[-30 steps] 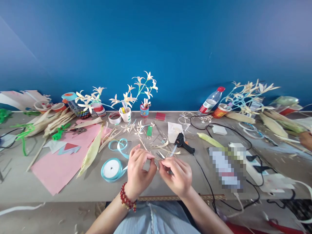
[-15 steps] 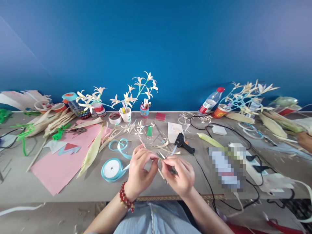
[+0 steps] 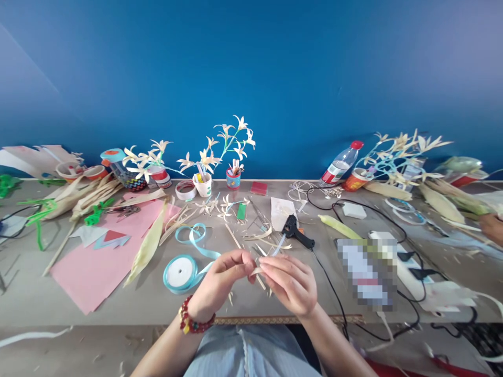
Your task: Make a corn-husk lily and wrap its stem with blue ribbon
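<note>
A small pale strip of husk (image 3: 257, 270) shows between my fingertips, above the table's front part. My left hand (image 3: 230, 275) pinches its left end, thumb and fingers pressed together. My right hand (image 3: 291, 283) is closed on the other end; its fingertips partly cover the strip. Left of my left hand lies a spool of light blue ribbon (image 3: 179, 272), with a loose length curling behind it. Beyond my right hand rests a black glue gun (image 3: 299, 234). Thin sticks and husk scraps (image 3: 232, 235) lie behind and beneath my hands.
Pink paper (image 3: 92, 277) and a long corn husk (image 3: 146, 246) lie at left. Husk flowers stand in cups, including a white cup (image 3: 203, 186), by the wall. At right are a bottle (image 3: 340, 166), a blurred phone (image 3: 365, 272), a power strip (image 3: 406, 272), cables, and another person's hand (image 3: 491, 229).
Both hands have lowered slightly. My left wrist has turned and shifted left, and its fingers have curled in. The pale strip shows more plainly between the fingertips.
</note>
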